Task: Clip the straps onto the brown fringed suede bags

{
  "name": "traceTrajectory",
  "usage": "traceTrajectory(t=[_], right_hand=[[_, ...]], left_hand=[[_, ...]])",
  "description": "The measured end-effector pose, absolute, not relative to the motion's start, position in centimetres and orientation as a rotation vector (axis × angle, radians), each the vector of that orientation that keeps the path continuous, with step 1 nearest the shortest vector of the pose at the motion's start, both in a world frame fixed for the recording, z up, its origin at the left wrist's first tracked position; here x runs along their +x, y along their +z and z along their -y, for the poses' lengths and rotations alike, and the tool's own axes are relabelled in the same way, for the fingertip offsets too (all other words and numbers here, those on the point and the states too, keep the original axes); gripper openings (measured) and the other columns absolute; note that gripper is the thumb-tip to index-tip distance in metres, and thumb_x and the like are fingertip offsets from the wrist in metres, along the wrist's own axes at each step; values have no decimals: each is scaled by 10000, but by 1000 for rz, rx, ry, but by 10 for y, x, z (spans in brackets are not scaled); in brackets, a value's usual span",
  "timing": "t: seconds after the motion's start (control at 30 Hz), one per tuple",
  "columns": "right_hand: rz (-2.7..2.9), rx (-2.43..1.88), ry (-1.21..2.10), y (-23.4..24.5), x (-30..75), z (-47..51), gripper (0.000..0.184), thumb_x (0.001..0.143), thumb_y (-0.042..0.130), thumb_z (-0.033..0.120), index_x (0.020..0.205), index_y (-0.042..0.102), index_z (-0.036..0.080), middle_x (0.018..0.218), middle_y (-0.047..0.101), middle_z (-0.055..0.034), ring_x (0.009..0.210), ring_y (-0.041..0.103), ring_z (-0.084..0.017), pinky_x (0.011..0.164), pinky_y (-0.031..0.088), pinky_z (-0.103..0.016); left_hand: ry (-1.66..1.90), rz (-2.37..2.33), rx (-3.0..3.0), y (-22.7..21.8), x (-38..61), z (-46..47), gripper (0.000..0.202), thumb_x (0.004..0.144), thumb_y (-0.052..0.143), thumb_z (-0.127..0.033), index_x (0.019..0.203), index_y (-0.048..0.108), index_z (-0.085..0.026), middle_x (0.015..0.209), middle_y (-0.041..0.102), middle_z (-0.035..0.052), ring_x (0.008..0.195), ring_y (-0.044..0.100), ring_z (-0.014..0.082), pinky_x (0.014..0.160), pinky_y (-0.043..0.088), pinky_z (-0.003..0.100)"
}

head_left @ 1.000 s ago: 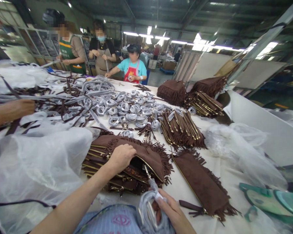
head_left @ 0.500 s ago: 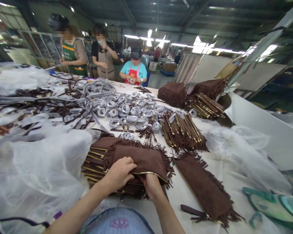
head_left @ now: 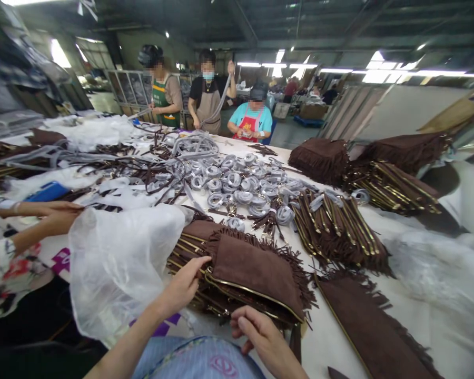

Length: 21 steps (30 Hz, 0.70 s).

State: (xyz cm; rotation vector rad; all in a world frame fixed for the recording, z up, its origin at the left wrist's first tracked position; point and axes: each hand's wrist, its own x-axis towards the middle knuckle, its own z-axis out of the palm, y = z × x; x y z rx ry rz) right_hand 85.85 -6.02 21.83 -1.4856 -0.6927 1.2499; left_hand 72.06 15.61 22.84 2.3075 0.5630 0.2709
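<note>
A brown fringed zip pouch (head_left: 256, 263) lies on top of a stack of similar pouches (head_left: 187, 245) in front of me. Its gold zipper gapes along the near edge. My left hand (head_left: 181, 287) is closed at the pouch's left corner, beside the zipper end, index finger reaching along the edge; the exact grip is partly hidden. Just below the zipper opening hovers my right hand (head_left: 260, 334), fingers loosely curled and apart, with nothing visible in it. Another brown fringed pouch (head_left: 371, 321) lies flat on the table to the right.
Coiled grey-wrapped straps (head_left: 243, 197) spread beyond the stack. More zipped pouches (head_left: 339, 226) lie back right. A clear plastic bag (head_left: 122, 263) bulges at left, near a co-worker's hands (head_left: 59, 216). Several people stand or sit across the table, one holding a long grey strap (head_left: 223, 97).
My right hand has come out of the pouch opening toward me. My left hand has shifted from the pouch's top to its left corner. The view has turned left, revealing a co-worker's arms.
</note>
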Motion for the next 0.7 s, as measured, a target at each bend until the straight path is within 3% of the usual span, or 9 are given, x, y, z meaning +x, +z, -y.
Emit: traceTrajectory(t=[0.07, 0.13, 0.2, 0.3, 0.43, 0.63, 0.7], right_hand=[[793, -1504, 1223, 231, 857, 53, 368, 887, 520, 512, 974, 665, 185, 928, 679, -76, 846, 659, -207, 579, 515, -249], [859, -1508, 1224, 239, 856, 49, 310, 903, 494, 442, 968, 664, 191, 928, 673, -68, 847, 660, -205, 588, 517, -247], [911, -1537, 1208, 243, 855, 48, 267, 905, 485, 392, 957, 663, 200, 907, 667, -55, 843, 662, -204, 584, 516, -241], [960, -1605, 1137, 242, 850, 46, 236, 910, 473, 346, 951, 657, 205, 857, 665, -40, 805, 668, -195, 594, 522, -245], [907, -1556, 1113, 244, 840, 36, 234, 912, 468, 359, 967, 629, 199, 855, 667, -45, 769, 675, -193, 569, 533, -250], [939, -1580, 859, 251, 823, 18, 191, 932, 438, 338, 867, 562, 207, 784, 636, -27, 732, 660, -177, 584, 518, -244], [1006, -1657, 694, 254, 821, 14, 109, 908, 476, 273, 948, 554, 207, 781, 632, -15, 680, 633, -160, 614, 502, -253]], left_hand=[[288, -600, 2395, 227, 726, -155, 486, 768, 373, -25, 1191, 568, -164, 1129, 596, 101, 1067, 555, 205, 971, 463, 385], [270, -598, 2501, 230, 731, -157, 327, 750, 415, -32, 951, 634, -167, 1019, 595, 89, 994, 553, 216, 911, 479, 377], [290, -560, 2599, 236, 732, -160, 259, 711, 451, -20, 833, 621, -173, 1081, 592, 98, 1047, 533, 232, 932, 460, 388], [260, -565, 2713, 249, 725, -159, 231, 724, 468, -25, 834, 604, -178, 1183, 601, 113, 1137, 519, 263, 977, 422, 424], [74, -673, 2575, 270, 711, -152, 179, 815, 439, -101, 855, 587, -194, 829, 676, 45, 829, 620, 209, 786, 470, 318], [209, -558, 2088, 288, 702, -138, 190, 835, 463, -206, 924, 630, -190, 910, 706, 25, 863, 634, 186, 783, 473, 260], [212, -599, 2107, 290, 701, -133, 190, 835, 463, -207, 923, 630, -191, 902, 704, 31, 856, 633, 192, 780, 471, 270]])
